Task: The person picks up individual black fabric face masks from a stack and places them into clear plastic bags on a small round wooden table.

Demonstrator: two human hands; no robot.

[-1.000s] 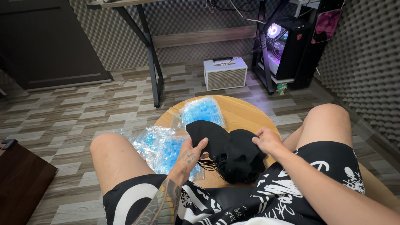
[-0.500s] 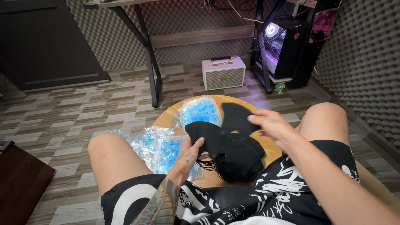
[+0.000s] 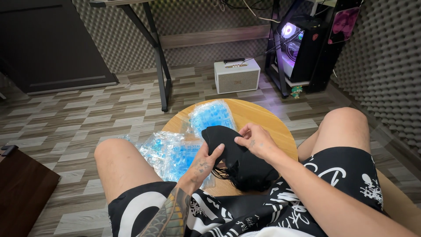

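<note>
Both hands gripped a black cloth (image 3: 228,145) over the round wooden table (image 3: 267,120): the left hand (image 3: 204,162) from below, the right hand (image 3: 256,141) pinching its top edge. Blue ice packs (image 3: 175,149) lay just beside it.

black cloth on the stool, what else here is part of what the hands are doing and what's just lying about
In hand:
black cloth
left hand and right hand, both gripping it
black pile underneath
blue plastic packs
round wooden stool

Lying about:
white speaker
lit computer tower
desk legs
</note>
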